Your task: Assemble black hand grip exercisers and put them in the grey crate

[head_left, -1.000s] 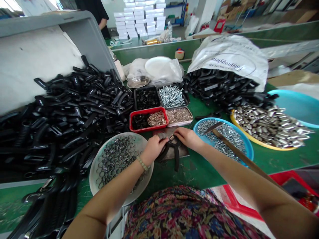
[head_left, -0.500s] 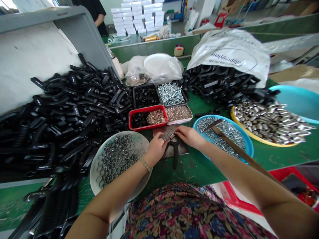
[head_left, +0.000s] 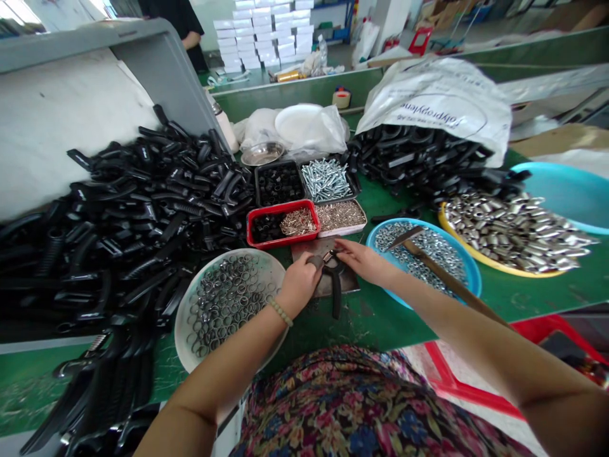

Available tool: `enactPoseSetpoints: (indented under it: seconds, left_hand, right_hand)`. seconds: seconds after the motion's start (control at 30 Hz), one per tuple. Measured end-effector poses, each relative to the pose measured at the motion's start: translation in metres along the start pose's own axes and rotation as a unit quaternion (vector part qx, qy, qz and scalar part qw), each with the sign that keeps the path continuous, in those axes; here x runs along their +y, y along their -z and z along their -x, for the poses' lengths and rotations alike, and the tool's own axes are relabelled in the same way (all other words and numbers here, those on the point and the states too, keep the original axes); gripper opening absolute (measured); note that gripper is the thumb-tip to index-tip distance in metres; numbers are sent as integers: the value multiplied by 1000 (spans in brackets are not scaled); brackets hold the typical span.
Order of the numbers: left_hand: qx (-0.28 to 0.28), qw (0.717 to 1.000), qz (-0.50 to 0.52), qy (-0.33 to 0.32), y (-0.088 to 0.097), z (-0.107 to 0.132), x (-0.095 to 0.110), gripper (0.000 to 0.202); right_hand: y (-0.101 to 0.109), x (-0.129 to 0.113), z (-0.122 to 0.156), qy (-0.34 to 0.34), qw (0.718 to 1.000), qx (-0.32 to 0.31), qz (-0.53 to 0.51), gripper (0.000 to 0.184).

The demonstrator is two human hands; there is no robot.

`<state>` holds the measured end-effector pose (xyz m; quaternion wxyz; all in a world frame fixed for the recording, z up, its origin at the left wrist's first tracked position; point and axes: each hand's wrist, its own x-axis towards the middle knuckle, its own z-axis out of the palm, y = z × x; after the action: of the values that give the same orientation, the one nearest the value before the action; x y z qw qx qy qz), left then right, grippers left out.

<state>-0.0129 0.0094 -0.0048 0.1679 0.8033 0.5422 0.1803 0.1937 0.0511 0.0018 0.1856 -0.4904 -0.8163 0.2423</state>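
Note:
My left hand grips the end of a black plastic part with a small metal piece at its top. That part lies over a scuffed steel plate. My right hand reaches in from the right, its outstretched fingertips close to the metal piece and apparently not touching it. A white bowl of dark metal rings sits just below my left wrist. A blue bowl of small steel nuts lies beyond my right forearm, with a wooden-handled metal tool resting across it.
Heaped black plastic handles fill the left of the green bench. Ahead stand a red tray and trays of screws. A yellow tray of metal sleeves lies right. A co-worker stands far back.
My right hand has straightened, its fingers drawing slightly away from the metal piece. The left hand stays on the black part, and the head view has shifted a little.

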Motion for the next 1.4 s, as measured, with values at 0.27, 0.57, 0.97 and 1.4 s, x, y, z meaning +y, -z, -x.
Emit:
enactPoseSetpoints:
  seconds: [0.27,0.57,0.97,1.4]
  left_hand:
    - [27,999,-31,0,-4,-1,-3,34]
    - [-17,994,-108,-16,-4,-1,5,33]
    - [-78,981,-145,-99,7,16,10,30]
    - [-38,992,-90,-80,-1,22,7,22]
  right_hand:
    - [49,39,61,-143,982,119,12,36]
    - [61,58,91,-138,974,121,134,38]
    - [55,44,98,-242,919,68,304,40]
    - [26,-54,39,-114,991,26,59,41]
